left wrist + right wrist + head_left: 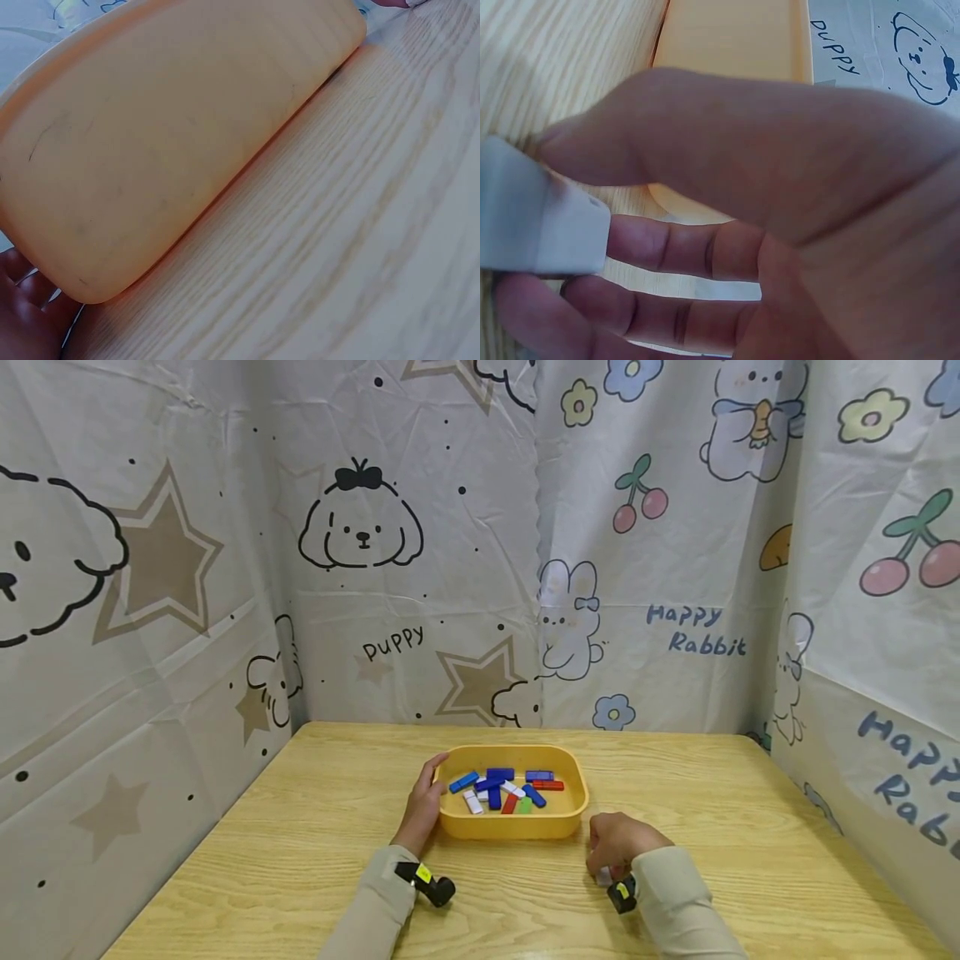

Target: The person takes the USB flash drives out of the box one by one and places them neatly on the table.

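Observation:
A yellow plastic tub (513,828) stands on the table, holding several small capped sticks that look like USB flash drives (493,797) in blue, white, red and green. My left hand (420,810) grips the tub's left side, its fingers (34,289) against the outer wall in the left wrist view. To the right of the tub, low over the table, my right hand (622,839) pinches a white USB flash drive (570,232) between thumb and fingers. A seam and a small slot show on its body. Something reddish is partly hidden beneath that hand.
The light wood table (315,893) reaches back to a patterned cloth (420,677) that hangs behind and along both sides. A black wrist camera (426,883) sits on the left sleeve, another (622,893) on the right.

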The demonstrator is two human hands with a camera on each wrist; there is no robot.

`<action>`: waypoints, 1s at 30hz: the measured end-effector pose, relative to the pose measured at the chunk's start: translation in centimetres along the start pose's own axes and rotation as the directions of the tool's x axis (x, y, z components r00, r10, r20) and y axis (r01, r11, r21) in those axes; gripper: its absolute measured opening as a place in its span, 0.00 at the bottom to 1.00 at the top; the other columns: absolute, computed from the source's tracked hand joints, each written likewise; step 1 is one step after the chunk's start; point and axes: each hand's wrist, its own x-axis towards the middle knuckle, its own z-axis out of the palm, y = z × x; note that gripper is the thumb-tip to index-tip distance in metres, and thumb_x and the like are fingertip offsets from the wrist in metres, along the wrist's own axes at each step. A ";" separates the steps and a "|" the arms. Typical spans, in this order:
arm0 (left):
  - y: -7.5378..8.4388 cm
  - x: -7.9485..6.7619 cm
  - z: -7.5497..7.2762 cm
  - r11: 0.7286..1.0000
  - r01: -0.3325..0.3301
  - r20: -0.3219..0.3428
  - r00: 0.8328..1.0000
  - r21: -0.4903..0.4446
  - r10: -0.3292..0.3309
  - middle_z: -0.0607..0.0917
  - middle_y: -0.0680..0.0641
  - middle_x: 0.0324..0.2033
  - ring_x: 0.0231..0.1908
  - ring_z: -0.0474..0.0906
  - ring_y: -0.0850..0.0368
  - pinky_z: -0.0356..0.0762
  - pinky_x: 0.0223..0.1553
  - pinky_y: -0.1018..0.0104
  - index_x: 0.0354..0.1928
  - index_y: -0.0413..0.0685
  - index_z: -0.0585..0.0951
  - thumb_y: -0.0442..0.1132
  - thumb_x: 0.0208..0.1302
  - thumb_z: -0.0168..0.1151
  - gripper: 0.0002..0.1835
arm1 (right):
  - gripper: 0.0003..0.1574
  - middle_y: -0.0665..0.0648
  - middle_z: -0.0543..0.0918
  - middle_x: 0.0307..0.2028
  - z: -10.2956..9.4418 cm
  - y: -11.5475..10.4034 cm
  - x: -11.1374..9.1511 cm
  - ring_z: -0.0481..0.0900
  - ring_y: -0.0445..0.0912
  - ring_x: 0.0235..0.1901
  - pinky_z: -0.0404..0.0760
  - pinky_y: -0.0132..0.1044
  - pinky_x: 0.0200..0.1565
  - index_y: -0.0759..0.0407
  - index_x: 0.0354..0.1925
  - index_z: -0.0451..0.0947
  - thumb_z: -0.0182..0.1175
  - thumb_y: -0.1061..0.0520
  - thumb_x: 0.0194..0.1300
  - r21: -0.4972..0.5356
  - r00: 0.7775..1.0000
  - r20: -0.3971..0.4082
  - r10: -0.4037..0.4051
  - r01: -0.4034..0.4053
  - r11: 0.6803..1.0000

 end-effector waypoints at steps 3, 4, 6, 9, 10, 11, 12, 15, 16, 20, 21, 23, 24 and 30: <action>-0.1 0.1 0.0 1.000 0.002 -0.005 1.000 0.003 -0.002 0.63 0.43 0.70 0.71 0.52 0.47 0.50 0.68 0.46 0.68 0.50 0.67 0.30 0.60 0.43 0.31 | 0.15 0.56 0.75 0.18 0.0 -0.1 -0.1 0.65 0.41 0.13 0.65 0.30 0.17 0.60 0.29 0.70 0.67 0.67 0.46 0.015 1.000 0.003 -0.001 0.001 1.000; -0.1 0.1 0.0 1.000 0.002 -0.006 1.000 0.001 -0.002 0.63 0.42 0.70 0.71 0.52 0.46 0.50 0.68 0.46 0.68 0.50 0.66 0.30 0.60 0.43 0.31 | 0.15 0.56 0.75 0.17 -0.1 -0.1 -0.1 0.65 0.41 0.13 0.65 0.30 0.17 0.60 0.29 0.70 0.67 0.67 0.46 0.019 1.000 0.003 -0.001 0.001 1.000; -0.2 0.1 0.0 1.000 -0.004 -0.006 1.000 0.001 0.004 0.63 0.42 0.70 0.71 0.52 0.45 0.51 0.68 0.45 0.68 0.49 0.66 0.30 0.60 0.43 0.31 | 0.15 0.55 0.75 0.17 -0.1 -0.2 -0.2 0.65 0.41 0.13 0.64 0.29 0.16 0.61 0.29 0.70 0.67 0.67 0.46 0.029 1.000 0.004 -0.001 0.001 1.000; -0.2 0.1 0.0 1.000 -0.008 -0.005 1.000 0.000 0.008 0.62 0.41 0.70 0.71 0.52 0.45 0.51 0.68 0.44 0.68 0.48 0.66 0.29 0.60 0.43 0.31 | 0.15 0.56 0.76 0.18 -0.2 -0.2 -0.3 0.66 0.41 0.13 0.64 0.29 0.16 0.60 0.28 0.70 0.68 0.67 0.45 0.029 1.000 -0.012 -0.003 0.003 1.000; -0.2 0.1 0.0 1.000 -0.012 -0.004 1.000 -0.001 0.012 0.62 0.41 0.70 0.71 0.52 0.44 0.50 0.68 0.44 0.68 0.48 0.66 0.29 0.60 0.42 0.31 | 0.15 0.56 0.76 0.19 -0.3 -0.2 -0.3 0.66 0.41 0.13 0.65 0.28 0.16 0.60 0.28 0.70 0.68 0.67 0.45 0.027 1.000 -0.021 -0.005 0.006 1.000; -0.3 0.2 0.0 1.000 -0.018 -0.003 1.000 0.003 0.018 0.62 0.40 0.70 0.71 0.52 0.44 0.50 0.67 0.43 0.68 0.47 0.66 0.29 0.60 0.42 0.31 | 0.15 0.56 0.76 0.20 -0.3 -0.2 -0.3 0.67 0.41 0.14 0.65 0.29 0.16 0.60 0.28 0.70 0.68 0.67 0.45 0.024 0.999 -0.031 -0.008 0.009 1.000; -0.3 0.2 0.0 1.000 -0.019 -0.003 1.000 0.002 0.019 0.62 0.40 0.70 0.71 0.52 0.44 0.50 0.68 0.44 0.68 0.47 0.66 0.29 0.60 0.42 0.31 | 0.15 0.56 0.77 0.21 -0.4 -0.2 -0.3 0.69 0.42 0.15 0.66 0.29 0.17 0.59 0.28 0.70 0.68 0.67 0.45 0.018 0.999 -0.043 -0.012 0.013 1.000; -0.3 0.2 0.0 1.000 -0.016 0.001 1.000 0.000 0.016 0.62 0.41 0.70 0.71 0.52 0.45 0.50 0.68 0.45 0.68 0.48 0.66 0.29 0.60 0.43 0.31 | 0.14 0.55 0.76 0.24 -0.7 -0.2 -0.6 0.73 0.44 0.19 0.68 0.31 0.20 0.59 0.29 0.70 0.67 0.64 0.49 -0.012 0.996 -0.081 -0.036 0.035 0.999; -0.3 0.2 0.0 1.000 -0.013 0.001 1.000 0.000 0.013 0.63 0.41 0.70 0.71 0.52 0.45 0.50 0.68 0.45 0.68 0.48 0.66 0.29 0.60 0.43 0.31 | 0.14 0.55 0.76 0.25 -0.9 -0.2 -0.6 0.74 0.45 0.20 0.68 0.32 0.21 0.59 0.30 0.70 0.67 0.63 0.50 -0.023 0.994 -0.094 -0.048 0.046 0.999; -0.2 0.1 0.0 1.000 -0.007 -0.005 1.000 0.000 0.007 0.63 0.42 0.70 0.71 0.52 0.47 0.50 0.68 0.46 0.68 0.49 0.67 0.29 0.60 0.43 0.31 | 0.14 0.55 0.75 0.25 -1.6 -0.5 -1.0 0.74 0.47 0.22 0.68 0.36 0.25 0.60 0.33 0.70 0.67 0.61 0.52 -0.067 0.980 -0.169 -0.107 0.097 0.993; -0.2 0.2 0.0 1.000 -0.011 -0.006 1.000 0.000 0.011 0.63 0.42 0.70 0.71 0.52 0.47 0.51 0.68 0.46 0.68 0.49 0.67 0.29 0.60 0.43 0.31 | 0.15 0.55 0.74 0.25 -1.8 -0.6 -1.1 0.73 0.47 0.23 0.68 0.36 0.25 0.60 0.34 0.70 0.67 0.61 0.51 -0.085 0.972 -0.195 -0.127 0.113 0.990; -0.1 0.2 0.1 1.000 -0.024 0.000 1.000 -0.004 0.024 0.63 0.42 0.70 0.71 0.52 0.46 0.51 0.68 0.46 0.68 0.48 0.66 0.29 0.60 0.43 0.31 | 0.15 0.54 0.74 0.25 -2.1 -0.9 -1.3 0.71 0.47 0.24 0.68 0.37 0.27 0.60 0.34 0.70 0.67 0.61 0.50 -0.113 0.953 -0.256 -0.161 0.136 0.984; -0.1 0.2 0.1 1.000 -0.029 0.004 1.000 -0.003 0.029 0.63 0.42 0.70 0.71 0.52 0.46 0.51 0.68 0.46 0.68 0.48 0.66 0.29 0.60 0.43 0.31 | 0.16 0.54 0.73 0.25 -2.2 -1.0 -1.2 0.70 0.47 0.25 0.68 0.37 0.27 0.60 0.34 0.71 0.67 0.60 0.49 -0.127 0.942 -0.285 -0.179 0.148 0.981; 0.0 0.0 0.1 0.999 -0.037 0.023 0.999 -0.021 0.038 0.62 0.41 0.71 0.71 0.52 0.45 0.50 0.68 0.44 0.69 0.46 0.65 0.28 0.61 0.43 0.31 | 0.14 0.55 0.73 0.26 -2.1 -1.9 -0.5 0.69 0.48 0.26 0.71 0.39 0.29 0.60 0.35 0.73 0.65 0.60 0.49 -0.138 0.874 -0.426 -0.233 0.192 0.972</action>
